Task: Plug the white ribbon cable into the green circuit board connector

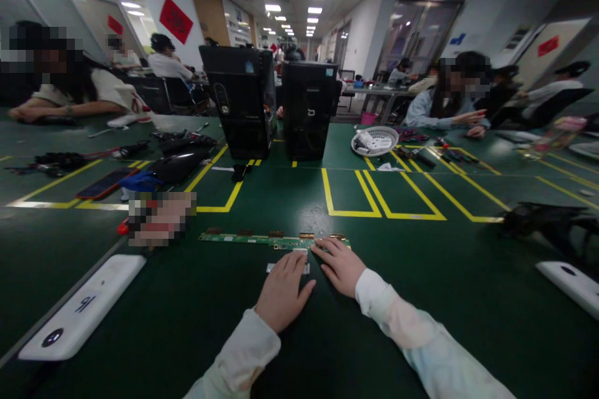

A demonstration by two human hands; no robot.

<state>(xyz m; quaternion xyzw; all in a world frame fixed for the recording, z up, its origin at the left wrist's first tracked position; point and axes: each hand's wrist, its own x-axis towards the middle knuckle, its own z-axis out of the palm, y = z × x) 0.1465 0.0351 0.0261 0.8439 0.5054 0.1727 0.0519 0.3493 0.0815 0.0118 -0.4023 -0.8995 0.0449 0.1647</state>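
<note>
A long, narrow green circuit board lies across the green table in front of me. My right hand rests flat with its fingers spread, the fingertips on the right part of the board. Just below the board's middle, my left hand lies palm down, its fingertips on a small white piece near the board's lower edge and its thumb held apart. A small pale strip shows partly from under the left hand. Neither hand is wrapped round anything.
Two black computer towers stand beyond the board. A white device lies at the left, another at the right. Farther back are a white basket, dark cables and yellow tape outlines. Other people sit around the table.
</note>
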